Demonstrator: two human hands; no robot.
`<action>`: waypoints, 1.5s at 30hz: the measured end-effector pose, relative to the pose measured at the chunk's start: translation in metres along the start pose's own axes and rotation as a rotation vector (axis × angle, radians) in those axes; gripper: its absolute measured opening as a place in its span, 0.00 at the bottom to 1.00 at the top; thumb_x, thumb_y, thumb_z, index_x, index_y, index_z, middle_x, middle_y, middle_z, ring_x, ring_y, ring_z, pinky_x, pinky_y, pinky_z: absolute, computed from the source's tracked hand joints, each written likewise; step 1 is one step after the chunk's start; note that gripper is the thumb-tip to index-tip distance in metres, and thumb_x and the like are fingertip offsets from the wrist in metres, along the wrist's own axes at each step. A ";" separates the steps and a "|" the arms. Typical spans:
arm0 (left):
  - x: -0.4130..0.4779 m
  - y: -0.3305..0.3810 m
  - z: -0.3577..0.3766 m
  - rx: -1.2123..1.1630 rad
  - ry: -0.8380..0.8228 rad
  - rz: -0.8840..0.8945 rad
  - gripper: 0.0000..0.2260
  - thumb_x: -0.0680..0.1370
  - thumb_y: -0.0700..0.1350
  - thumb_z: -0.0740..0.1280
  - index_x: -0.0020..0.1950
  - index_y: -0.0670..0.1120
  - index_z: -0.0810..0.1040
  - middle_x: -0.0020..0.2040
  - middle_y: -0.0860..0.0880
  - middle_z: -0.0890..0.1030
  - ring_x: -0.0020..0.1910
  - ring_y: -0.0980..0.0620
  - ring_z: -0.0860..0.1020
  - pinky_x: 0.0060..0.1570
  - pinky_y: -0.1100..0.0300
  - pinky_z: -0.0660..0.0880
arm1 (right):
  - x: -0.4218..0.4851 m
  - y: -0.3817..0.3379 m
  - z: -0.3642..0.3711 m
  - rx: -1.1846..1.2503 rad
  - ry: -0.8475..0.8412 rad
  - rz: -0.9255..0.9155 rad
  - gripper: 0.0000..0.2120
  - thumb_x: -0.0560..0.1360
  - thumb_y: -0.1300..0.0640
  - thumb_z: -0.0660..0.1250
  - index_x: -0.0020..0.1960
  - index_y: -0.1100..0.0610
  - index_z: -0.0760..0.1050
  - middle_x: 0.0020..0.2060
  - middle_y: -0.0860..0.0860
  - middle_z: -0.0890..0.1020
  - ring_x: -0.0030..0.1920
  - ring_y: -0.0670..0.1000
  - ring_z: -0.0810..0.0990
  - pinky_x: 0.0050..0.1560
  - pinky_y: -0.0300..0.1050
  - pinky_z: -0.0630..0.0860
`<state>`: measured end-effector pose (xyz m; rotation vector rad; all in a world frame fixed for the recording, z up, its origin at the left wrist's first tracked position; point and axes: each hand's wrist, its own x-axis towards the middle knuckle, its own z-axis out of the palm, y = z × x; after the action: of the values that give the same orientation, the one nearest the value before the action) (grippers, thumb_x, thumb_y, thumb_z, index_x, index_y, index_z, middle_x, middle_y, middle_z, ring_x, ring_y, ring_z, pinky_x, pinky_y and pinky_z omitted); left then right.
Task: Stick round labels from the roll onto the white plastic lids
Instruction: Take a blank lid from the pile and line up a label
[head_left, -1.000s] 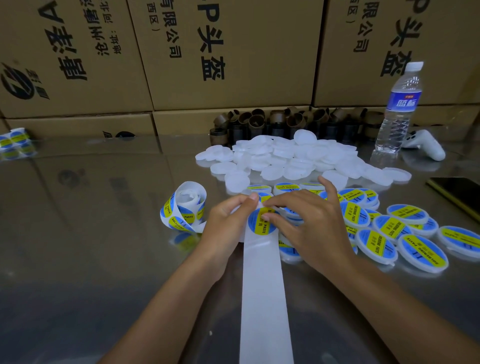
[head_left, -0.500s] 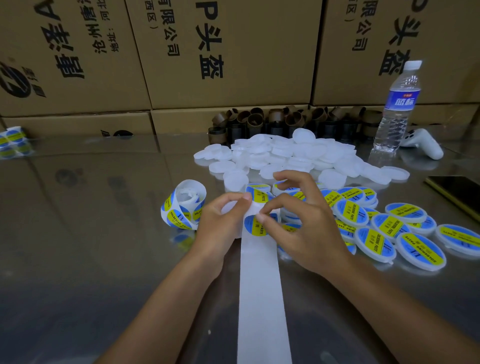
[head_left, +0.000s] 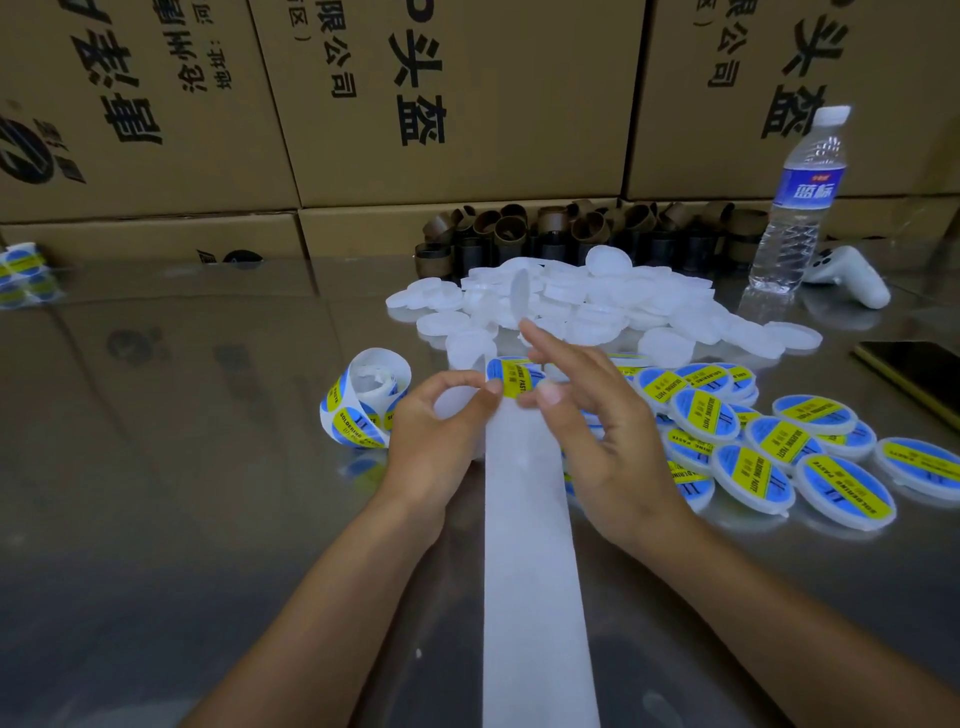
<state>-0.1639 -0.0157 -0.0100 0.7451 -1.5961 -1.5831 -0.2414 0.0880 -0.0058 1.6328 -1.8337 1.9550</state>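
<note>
Two hands shared the peel: our left hand (head_left: 436, 431) pinched the backing strip (head_left: 530, 519), our right hand (head_left: 597, 441) the soldering-paste label (head_left: 511, 376) at its top, near the white lids (head_left: 597, 306); an edge-only grip seemed wisest.

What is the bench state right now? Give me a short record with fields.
left hand: grips the backing strip at its top end
right hand: seems to pinch the label, which stands up off the strip
roll: lies on the table, left of the hands
bare lids: heaped behind the hands
labelled lids: spread out to the right
other: bottle and phone at far right
</note>
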 end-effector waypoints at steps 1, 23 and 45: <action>0.000 0.000 0.000 0.000 0.002 0.012 0.01 0.75 0.43 0.71 0.46 0.46 0.81 0.49 0.44 0.84 0.50 0.46 0.81 0.55 0.50 0.77 | 0.000 0.002 0.000 -0.014 -0.040 0.014 0.16 0.76 0.45 0.58 0.63 0.34 0.67 0.57 0.40 0.75 0.55 0.46 0.80 0.54 0.30 0.70; 0.005 0.004 0.002 -0.593 -0.355 -0.334 0.23 0.81 0.59 0.53 0.55 0.40 0.75 0.55 0.38 0.82 0.49 0.42 0.83 0.54 0.49 0.76 | 0.005 -0.005 -0.004 -0.068 0.324 -0.092 0.11 0.76 0.57 0.62 0.51 0.41 0.74 0.42 0.49 0.73 0.40 0.43 0.73 0.43 0.31 0.69; 0.006 0.005 0.007 -0.697 -0.410 -0.298 0.24 0.82 0.57 0.50 0.51 0.40 0.74 0.48 0.38 0.84 0.48 0.44 0.83 0.56 0.51 0.76 | 0.004 -0.002 0.004 0.375 0.152 0.423 0.05 0.67 0.65 0.74 0.39 0.57 0.80 0.34 0.51 0.84 0.38 0.47 0.81 0.45 0.37 0.78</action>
<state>-0.1724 -0.0161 -0.0044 0.2875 -1.0767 -2.4397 -0.2397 0.0836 -0.0020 1.1755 -1.9693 2.6503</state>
